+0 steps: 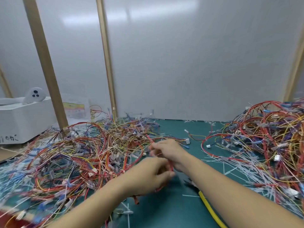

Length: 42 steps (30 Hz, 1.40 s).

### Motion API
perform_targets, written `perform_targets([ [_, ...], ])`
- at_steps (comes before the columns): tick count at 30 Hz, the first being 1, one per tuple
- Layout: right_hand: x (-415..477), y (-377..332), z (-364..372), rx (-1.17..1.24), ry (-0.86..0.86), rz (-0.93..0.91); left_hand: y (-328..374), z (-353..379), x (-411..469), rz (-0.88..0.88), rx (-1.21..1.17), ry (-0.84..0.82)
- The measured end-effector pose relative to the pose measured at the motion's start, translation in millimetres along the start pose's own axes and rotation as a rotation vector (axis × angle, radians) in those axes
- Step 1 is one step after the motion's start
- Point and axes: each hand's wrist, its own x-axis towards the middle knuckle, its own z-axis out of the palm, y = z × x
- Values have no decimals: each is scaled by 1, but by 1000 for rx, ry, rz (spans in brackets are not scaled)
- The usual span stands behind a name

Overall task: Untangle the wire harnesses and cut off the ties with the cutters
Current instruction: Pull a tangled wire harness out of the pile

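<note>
Thin red wire harness [171,166] is mid green mat [177,129]. Your L hand [148,175] curls round it and your R hand [167,152] pinches it. Yank and it'll likely snag the left multicolour wire pile [79,155]. Count: 2 piles incl. right pile [271,142], 1 yellow-handled cutters [205,203] unheld nr front edge.

Both forearms showed bare along their whole visible length, from the lower edge of the frame to its centre; the left hand [148,173] and the right hand [169,151] were bare too, their fingers blurred.
</note>
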Motion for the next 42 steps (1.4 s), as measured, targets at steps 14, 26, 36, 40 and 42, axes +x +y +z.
perform_targets([
  [14,-17,-159,-82,57,406,-562,-193,-90,20,-784,596,7],
  [26,-36,-220,-150,-133,510,-594,-139,-51,-6,-158,651,-195],
  [36,-44,-206,-116,6,244,-495,19,-58,38,44,-20,397],
  [40,-48,-218,-87,124,160,-475,92,-17,52,30,-380,120],
  [42,-50,-229,-86,196,160,-494,103,-15,56,31,-500,184],
])
